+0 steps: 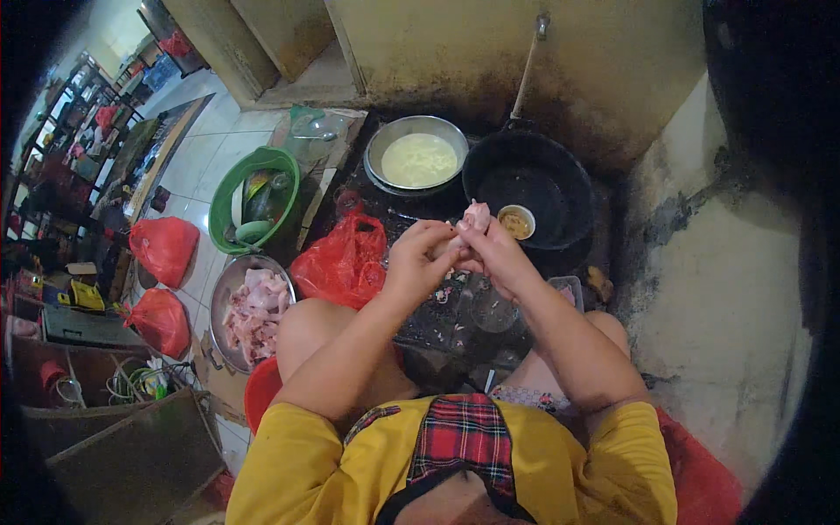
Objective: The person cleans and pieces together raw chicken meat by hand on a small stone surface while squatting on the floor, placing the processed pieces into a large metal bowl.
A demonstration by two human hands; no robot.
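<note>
A piece of raw chicken (477,213) is held up in front of me over the dark work surface. My right hand (502,256) grips it, the thumb lying across it. From the other side, the fingers of my left hand (420,259) pinch its lower part, which the hands mostly hide. Close beyond the right hand is a small white cup (517,222) with brownish contents. To my left, a metal bowl (220,315) holds several raw chicken pieces (259,308).
A black pan (525,157) and a metal basin (420,125) of yellowish liquid stand by the wall. A red plastic bag (344,262) and a green tub (220,203) with dishes are at left. A clear plastic container (569,289) is near my right knee.
</note>
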